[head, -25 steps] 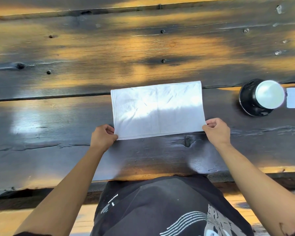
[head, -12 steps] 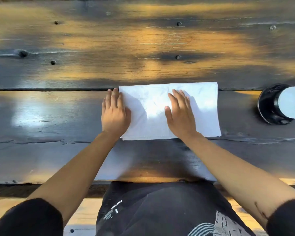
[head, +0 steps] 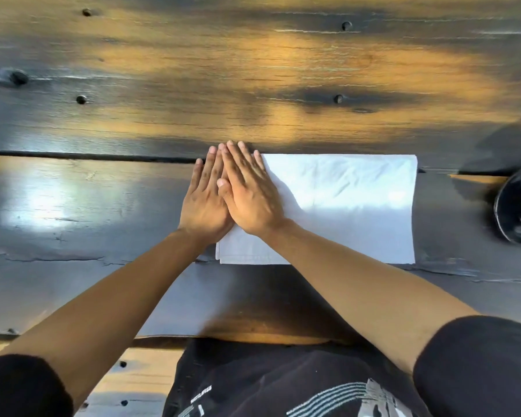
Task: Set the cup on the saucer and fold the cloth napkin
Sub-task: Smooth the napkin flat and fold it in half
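Observation:
A white cloth napkin point(head: 343, 206) lies flat on the dark wooden table point(head: 253, 70) as a folded rectangle. Both my hands press flat on its left end with straight fingers. My left hand point(head: 203, 200) lies over the napkin's left edge. My right hand point(head: 250, 194) sits just to its right, partly overlapping it. At the far right edge of the view a black saucer point(head: 518, 206) shows only in part; the cup is cut off by the frame.
The table's near edge point(head: 253, 337) runs just in front of my body, with my black printed shirt point(head: 283, 383) below it. A seam between planks point(head: 88, 156) runs along the napkin's far edge. Dark bolt heads point(head: 81, 99) dot the far planks.
My hands let go of the napkin's near corners and went flat on it. The right hand then slid left across the cloth to meet the left hand. The view shifted left, cutting off the cup.

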Action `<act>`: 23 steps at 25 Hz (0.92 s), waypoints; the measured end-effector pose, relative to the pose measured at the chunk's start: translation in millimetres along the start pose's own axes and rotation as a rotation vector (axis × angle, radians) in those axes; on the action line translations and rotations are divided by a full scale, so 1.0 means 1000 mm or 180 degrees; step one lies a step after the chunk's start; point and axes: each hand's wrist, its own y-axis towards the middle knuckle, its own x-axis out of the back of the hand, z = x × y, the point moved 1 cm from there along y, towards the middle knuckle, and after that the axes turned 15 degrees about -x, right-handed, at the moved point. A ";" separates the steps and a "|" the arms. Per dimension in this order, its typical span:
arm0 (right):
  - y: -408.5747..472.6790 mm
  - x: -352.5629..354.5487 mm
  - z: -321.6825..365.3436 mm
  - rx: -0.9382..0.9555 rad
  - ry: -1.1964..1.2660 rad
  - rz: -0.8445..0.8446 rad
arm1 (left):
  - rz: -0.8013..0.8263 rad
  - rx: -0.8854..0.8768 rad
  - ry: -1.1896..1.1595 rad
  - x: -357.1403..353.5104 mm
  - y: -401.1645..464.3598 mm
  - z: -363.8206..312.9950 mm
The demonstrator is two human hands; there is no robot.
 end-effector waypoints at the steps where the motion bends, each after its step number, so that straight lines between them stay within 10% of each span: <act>1: 0.000 -0.003 -0.003 -0.0020 -0.0134 0.0015 | 0.0031 -0.0017 0.0023 -0.003 0.000 0.001; 11: -0.028 0.038 -0.106 -0.0231 -0.0947 -0.0928 | 0.0016 -0.0119 0.0300 -0.010 -0.002 0.003; 23: -0.043 0.100 -0.226 -0.0863 -0.1100 -0.0430 | 0.0088 -0.0071 0.0264 -0.009 -0.001 0.001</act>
